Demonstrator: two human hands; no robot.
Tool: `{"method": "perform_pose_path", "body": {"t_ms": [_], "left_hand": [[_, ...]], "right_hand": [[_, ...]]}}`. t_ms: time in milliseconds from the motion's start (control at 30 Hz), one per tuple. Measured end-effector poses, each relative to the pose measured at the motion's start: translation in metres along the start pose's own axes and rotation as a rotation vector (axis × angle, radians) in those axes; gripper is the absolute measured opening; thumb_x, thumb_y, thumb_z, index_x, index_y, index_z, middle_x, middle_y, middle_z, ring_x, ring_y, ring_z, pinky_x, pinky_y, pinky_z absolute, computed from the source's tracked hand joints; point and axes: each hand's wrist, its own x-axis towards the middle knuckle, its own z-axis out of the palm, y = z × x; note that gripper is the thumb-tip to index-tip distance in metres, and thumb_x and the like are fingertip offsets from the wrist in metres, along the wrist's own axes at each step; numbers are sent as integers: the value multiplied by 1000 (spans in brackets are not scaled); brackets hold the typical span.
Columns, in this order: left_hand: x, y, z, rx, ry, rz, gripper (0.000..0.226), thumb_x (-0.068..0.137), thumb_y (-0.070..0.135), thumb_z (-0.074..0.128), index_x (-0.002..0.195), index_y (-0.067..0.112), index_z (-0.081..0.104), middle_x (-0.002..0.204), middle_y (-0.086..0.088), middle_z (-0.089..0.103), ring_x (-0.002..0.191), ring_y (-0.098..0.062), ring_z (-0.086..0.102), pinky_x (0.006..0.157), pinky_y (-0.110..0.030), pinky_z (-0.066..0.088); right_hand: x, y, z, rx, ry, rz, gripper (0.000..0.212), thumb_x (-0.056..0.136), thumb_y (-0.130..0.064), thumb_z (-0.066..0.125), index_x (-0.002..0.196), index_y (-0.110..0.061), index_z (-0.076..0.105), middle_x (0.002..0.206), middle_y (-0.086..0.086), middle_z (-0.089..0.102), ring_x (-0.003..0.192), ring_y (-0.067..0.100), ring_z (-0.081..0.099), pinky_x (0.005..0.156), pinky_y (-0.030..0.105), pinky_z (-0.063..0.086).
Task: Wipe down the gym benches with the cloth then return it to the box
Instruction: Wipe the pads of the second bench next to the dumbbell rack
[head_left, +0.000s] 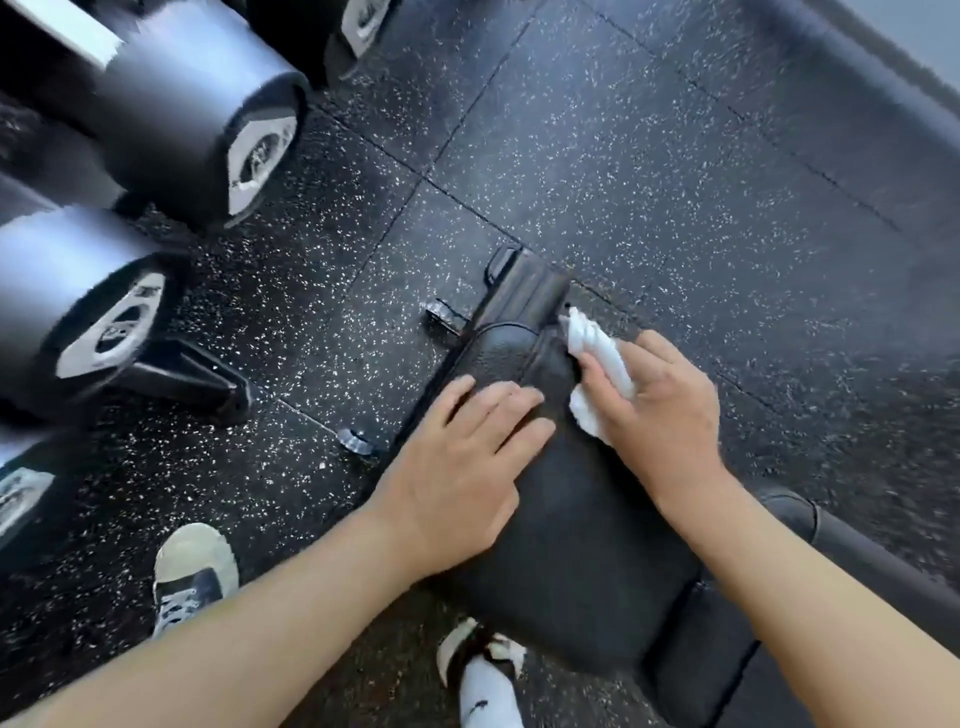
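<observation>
A black padded gym bench (576, 525) runs from the lower middle up toward the centre of the head view. My left hand (462, 467) lies flat on its pad, fingers straight. My right hand (660, 410) grips a crumpled white cloth (597, 358) and presses it against the bench's far right edge, near the narrow end. Part of the cloth is hidden under my palm. No box is in view.
Large black dumbbells (171, 119) sit on a rack at the left, with the rack foot (197, 379) on the floor. The bench's base and wheels (441, 314) stick out at its far end. My shoes (195, 577) stand on the speckled rubber floor (675, 156). A second pad (701, 654) lies at lower right.
</observation>
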Motion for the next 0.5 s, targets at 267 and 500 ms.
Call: {"method": "perform_pose_path", "body": {"t_ms": [267, 500], "left_hand": [[86, 10, 3, 46, 34, -78, 47, 97, 31, 47, 139, 17, 63, 139, -1, 64, 133, -26, 56, 120, -57, 31], [92, 15, 7, 65, 79, -66, 45, 93, 31, 47, 133, 19, 64, 129, 2, 64, 124, -26, 57, 119, -49, 29]], "right_hand": [[-7, 60, -12, -81, -126, 210, 46, 92, -53, 65, 62, -21, 52, 68, -3, 38, 66, 27, 53, 57, 36, 41], [25, 68, -5, 113, -254, 298, 27, 82, -54, 60, 65, -34, 58, 53, -2, 44, 53, 26, 45, 48, 27, 24]]}}
